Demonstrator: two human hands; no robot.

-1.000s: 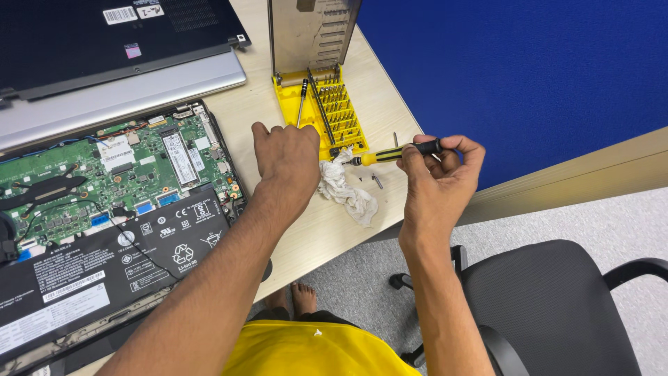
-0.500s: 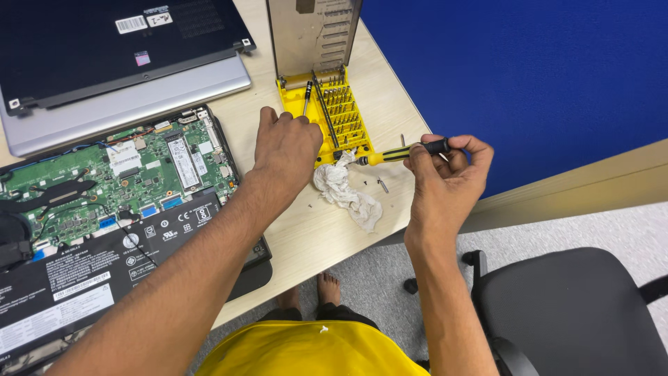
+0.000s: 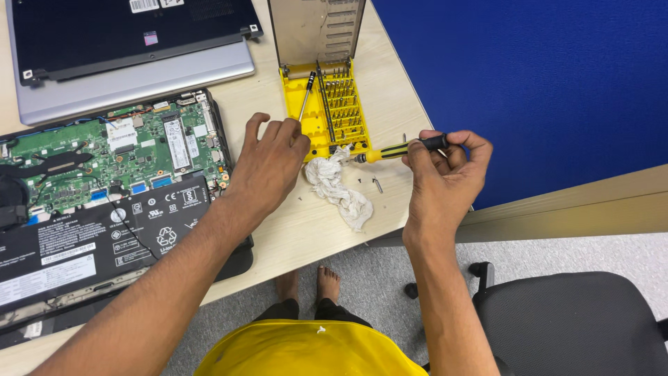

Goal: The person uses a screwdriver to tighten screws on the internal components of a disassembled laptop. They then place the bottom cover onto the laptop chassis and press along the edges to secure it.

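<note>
Pale wood-grain desk (image 3: 292, 237) against a deep blue wall carries a slim yellow-and-black screwdriver (image 3: 400, 148), pinched level in the right hand (image 3: 445, 177), fingers closed around its black end, just above a crumpled white cloth (image 3: 337, 189). Beside it, the left hand (image 3: 268, 163) rests with fingers loosely curled at the edge of a yellow plastic bit case (image 3: 327, 111), its clear lid upright. Further left lies an opened laptop (image 3: 104, 188): green circuit board, black battery bearing white rectangular labels and symbols.

White rectangular labels (image 3: 66, 257) on black laptop battery (image 3: 104, 237); white sticker (image 3: 144, 5) on dark cover (image 3: 125, 31).
</note>
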